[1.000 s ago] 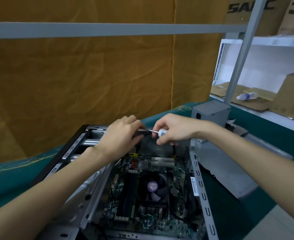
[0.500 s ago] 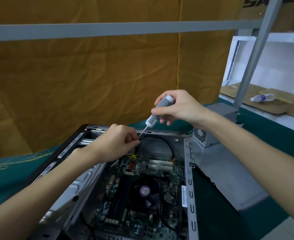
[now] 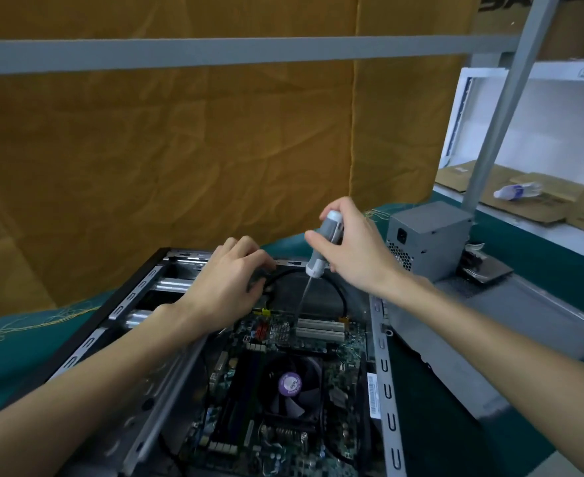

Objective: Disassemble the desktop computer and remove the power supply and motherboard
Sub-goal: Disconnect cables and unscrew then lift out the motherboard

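The open computer case point(image 3: 385, 366) lies on its side on the green-covered table. Inside it sits the motherboard point(image 3: 285, 333) with a black CPU fan point(image 3: 292, 387) bearing a purple sticker. My right hand point(image 3: 352, 249) grips a grey-handled screwdriver point(image 3: 323, 244), held nearly upright, its tip pointing down at the board's far edge near the white slots. My left hand point(image 3: 228, 284) hovers over the case's far left corner with curled fingers beside a black cable point(image 3: 342, 297); what it holds is hidden. The grey power supply point(image 3: 428, 235) stands outside the case, to the right.
A grey side panel point(image 3: 524, 321) lies right of the case. Behind it stand a metal shelf post point(image 3: 500, 108), cardboard pieces and a small bottle point(image 3: 517, 191). An orange cloth hangs behind the table, with a grey bar point(image 3: 214, 51) across it.
My right hand has turned the screwdriver from lying level to nearly upright and brought its tip down toward the board's far edge. My left hand let go of the shaft and stayed at the case's far corner.
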The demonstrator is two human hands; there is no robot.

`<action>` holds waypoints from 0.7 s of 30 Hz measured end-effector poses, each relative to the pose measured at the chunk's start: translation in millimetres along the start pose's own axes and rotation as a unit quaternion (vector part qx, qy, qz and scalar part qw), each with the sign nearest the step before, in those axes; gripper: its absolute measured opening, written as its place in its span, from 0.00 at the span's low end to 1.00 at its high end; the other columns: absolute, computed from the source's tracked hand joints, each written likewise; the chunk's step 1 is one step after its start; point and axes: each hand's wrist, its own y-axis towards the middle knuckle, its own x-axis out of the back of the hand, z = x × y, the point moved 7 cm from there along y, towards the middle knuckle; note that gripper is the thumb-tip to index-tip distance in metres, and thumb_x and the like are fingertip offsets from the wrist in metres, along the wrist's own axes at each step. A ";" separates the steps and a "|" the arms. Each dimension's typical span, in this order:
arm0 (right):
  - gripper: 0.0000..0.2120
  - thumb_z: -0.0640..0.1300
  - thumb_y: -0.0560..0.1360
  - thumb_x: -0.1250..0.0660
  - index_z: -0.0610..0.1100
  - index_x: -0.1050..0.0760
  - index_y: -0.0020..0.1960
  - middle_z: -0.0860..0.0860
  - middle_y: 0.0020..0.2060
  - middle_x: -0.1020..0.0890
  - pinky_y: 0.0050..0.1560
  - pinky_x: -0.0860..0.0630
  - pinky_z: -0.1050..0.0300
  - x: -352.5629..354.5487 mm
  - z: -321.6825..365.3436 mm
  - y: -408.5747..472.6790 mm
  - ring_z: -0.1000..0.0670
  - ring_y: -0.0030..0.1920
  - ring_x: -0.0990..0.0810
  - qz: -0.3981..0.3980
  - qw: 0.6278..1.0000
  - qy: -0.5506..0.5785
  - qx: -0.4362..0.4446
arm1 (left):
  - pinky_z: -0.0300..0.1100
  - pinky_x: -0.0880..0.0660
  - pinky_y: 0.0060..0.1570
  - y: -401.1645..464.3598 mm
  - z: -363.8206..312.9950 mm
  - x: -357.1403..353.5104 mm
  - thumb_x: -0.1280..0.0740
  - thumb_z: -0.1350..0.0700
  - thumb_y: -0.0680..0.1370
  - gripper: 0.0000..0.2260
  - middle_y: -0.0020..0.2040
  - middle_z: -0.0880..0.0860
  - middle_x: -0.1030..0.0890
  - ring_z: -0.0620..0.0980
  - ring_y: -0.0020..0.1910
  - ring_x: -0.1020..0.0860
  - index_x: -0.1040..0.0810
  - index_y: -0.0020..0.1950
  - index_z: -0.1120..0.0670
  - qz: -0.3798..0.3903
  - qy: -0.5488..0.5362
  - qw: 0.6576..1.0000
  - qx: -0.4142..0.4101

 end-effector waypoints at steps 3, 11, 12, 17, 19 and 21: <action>0.13 0.53 0.79 0.29 0.51 0.33 0.53 0.51 0.32 0.23 0.28 0.27 0.57 -24.1 13.4 -1.3 0.53 0.28 0.25 0.036 0.997 -0.026 0.057 | 0.42 0.28 0.44 4.6 -13.3 -2.9 0.33 0.65 0.76 0.10 0.46 0.49 0.19 0.47 0.44 0.23 0.17 0.52 0.54 0.040 -0.122 0.992 -0.009; 0.13 0.52 0.79 0.30 0.50 0.34 0.54 0.50 0.30 0.27 0.28 0.31 0.49 -61.0 32.8 12.3 0.49 0.28 0.28 0.115 0.981 -0.043 0.150 | 0.47 0.25 0.41 -5.2 -1.6 -36.8 0.29 0.57 0.74 0.09 0.40 0.54 0.18 0.47 0.38 0.22 0.21 0.52 0.57 0.154 -0.428 0.866 0.206; 0.13 0.52 0.79 0.30 0.49 0.33 0.53 0.50 0.30 0.27 0.28 0.31 0.51 -64.3 29.9 11.8 0.49 0.29 0.28 0.122 0.980 -0.040 0.151 | 0.48 0.26 0.39 -7.3 -1.2 -42.1 0.29 0.57 0.76 0.06 0.37 0.52 0.20 0.48 0.36 0.23 0.21 0.51 0.57 0.150 -0.415 0.872 0.214; 0.13 0.51 0.79 0.30 0.49 0.34 0.53 0.55 0.30 0.27 0.29 0.34 0.61 -77.5 18.6 9.7 0.53 0.30 0.28 0.161 0.974 -0.035 0.155 | 0.63 0.23 0.44 -15.2 6.3 -68.1 0.29 0.59 0.78 0.06 0.40 0.57 0.20 0.55 0.36 0.25 0.24 0.50 0.59 0.117 -0.328 0.899 0.264; 0.13 0.52 0.80 0.31 0.49 0.35 0.54 0.54 0.29 0.28 0.29 0.35 0.60 -81.9 18.8 8.6 0.53 0.30 0.28 0.178 0.968 -0.046 0.169 | 0.63 0.22 0.43 -16.5 9.0 -67.0 0.28 0.60 0.78 0.06 0.40 0.55 0.19 0.53 0.37 0.24 0.24 0.51 0.58 0.100 -0.321 0.903 0.268; 0.13 0.53 0.81 0.33 0.50 0.36 0.55 0.54 0.30 0.28 0.29 0.35 0.59 -86.2 19.7 5.9 0.53 0.30 0.28 0.195 0.961 -0.059 0.185 | 0.61 0.22 0.43 -18.2 9.1 -64.1 0.27 0.60 0.77 0.06 0.39 0.53 0.19 0.52 0.38 0.22 0.24 0.50 0.55 0.091 -0.307 0.911 0.261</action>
